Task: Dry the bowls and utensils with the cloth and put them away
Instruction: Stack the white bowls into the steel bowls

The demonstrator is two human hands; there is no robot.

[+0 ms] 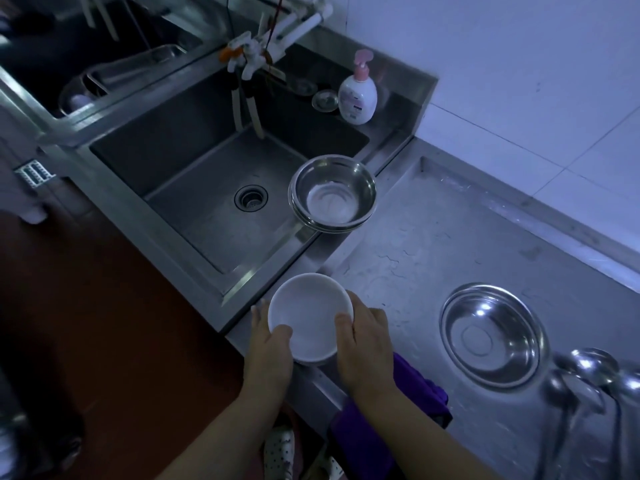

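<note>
I hold a white bowl (308,315) with both hands over the counter's front edge, next to the sink corner. My left hand (268,351) grips its left rim, thumb inside. On the right rim, my right hand (363,344) grips the same way. A purple cloth (422,393) lies on the counter under my right wrist and hangs over the edge. Stacked steel bowls (332,194) sit on the sink's right rim. A steel dish (491,336) rests on the counter to the right. Several steel ladles (585,379) lie at the far right.
The steel sink (194,188) with a drain (251,198) lies to the left, taps (249,64) above it. A pink-capped soap bottle (358,95) and a small glass dish (325,100) stand behind the sink. The grey counter (450,237) runs along the tiled wall.
</note>
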